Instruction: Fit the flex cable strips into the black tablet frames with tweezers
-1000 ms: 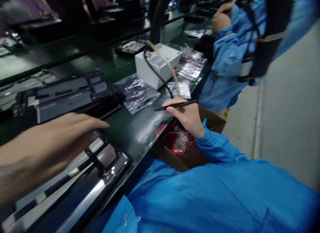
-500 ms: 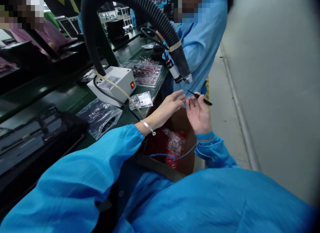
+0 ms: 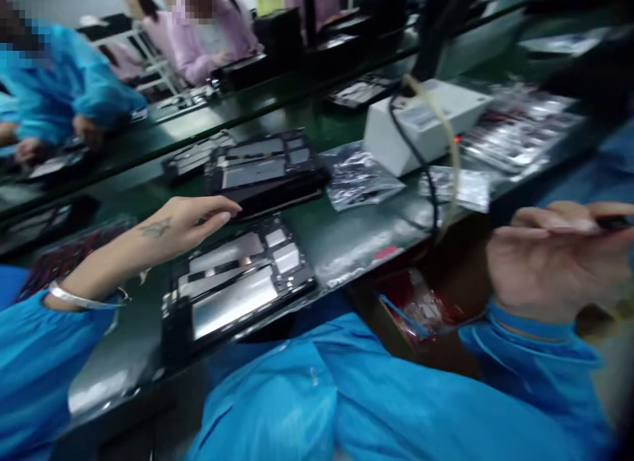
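My left hand reaches in from the left with its fingers stretched out and nothing seen in them. It hovers by an opened tablet-like device, whose silver battery plates and dark frame lie face up at the table's front edge. Behind the fingertips is a stack of similar black device shells. At the right, my right hand is raised palm up, off the table, blurred by motion. Its fingers are closed on a slim black tool, partly hidden by them and fading at the picture's edge.
On the green table stand a white box with cables, clear plastic bags and a tray of small parts. A carton with red contents sits below the edge. Co-workers sit across the table.
The view has swung left onto the table. My left hand has parted from my right and moved left to the device. My right hand still holds the black tool.
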Motion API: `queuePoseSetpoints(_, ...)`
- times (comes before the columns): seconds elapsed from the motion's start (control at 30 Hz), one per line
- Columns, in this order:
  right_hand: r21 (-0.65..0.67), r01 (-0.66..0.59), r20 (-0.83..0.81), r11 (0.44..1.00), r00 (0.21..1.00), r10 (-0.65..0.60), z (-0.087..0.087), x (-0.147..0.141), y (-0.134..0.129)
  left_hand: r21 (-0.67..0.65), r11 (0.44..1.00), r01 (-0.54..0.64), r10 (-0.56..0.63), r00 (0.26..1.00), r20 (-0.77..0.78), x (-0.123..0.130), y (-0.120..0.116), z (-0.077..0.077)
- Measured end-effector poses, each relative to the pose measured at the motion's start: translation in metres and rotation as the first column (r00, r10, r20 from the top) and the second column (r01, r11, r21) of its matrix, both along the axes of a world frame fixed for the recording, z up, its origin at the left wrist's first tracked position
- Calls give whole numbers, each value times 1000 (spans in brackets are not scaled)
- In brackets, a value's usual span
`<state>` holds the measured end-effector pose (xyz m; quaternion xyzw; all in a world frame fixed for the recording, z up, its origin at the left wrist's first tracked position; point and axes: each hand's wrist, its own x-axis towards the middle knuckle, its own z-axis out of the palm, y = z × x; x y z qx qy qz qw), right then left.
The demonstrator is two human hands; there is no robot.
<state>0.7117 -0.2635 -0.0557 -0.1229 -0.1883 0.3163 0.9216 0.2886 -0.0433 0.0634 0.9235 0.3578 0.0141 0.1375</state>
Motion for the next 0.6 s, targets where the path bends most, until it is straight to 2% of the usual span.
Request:
queuePoseSetpoints(0.07,-151,17,292,988,956,28,27,-52,36,68,994,-80,90,984,-155,-45,0,-13)
queuePoseSetpoints(0.13,-145,-40,511,989,852,109,51,-108,70,30,996,-86,90,982,-168,-68,-7,-35)
queuePoseSetpoints(0.2,-138,-141,679,980,707,197,66,-160,100,30,996,-82,84,995,-58,-75,-14,-60)
queuePoseSetpoints(0.3,-256,-227,835,940,438,333,69,-217,138,98,989,-109,95,986,139,-75,-22,-87)
queuePoseSetpoints(0.37,-356,-202,883,912,245,399,62,-238,158,112,988,-106,82,977,198,-74,-26,-94)
queuePoseSetpoints(0.43,-422,-142,896,896,89,436,53,-246,172,107,988,-108,83,974,213,-75,-31,-96)
queuePoseSetpoints(0.5,-455,-68,890,888,-12,455,45,-246,180,97,987,-126,102,971,217,-75,-36,-94)
queuePoseSetpoints(0.6,-478,5,874,878,-91,477,41,-242,183,85,983,-160,139,968,210,-74,-40,-91)
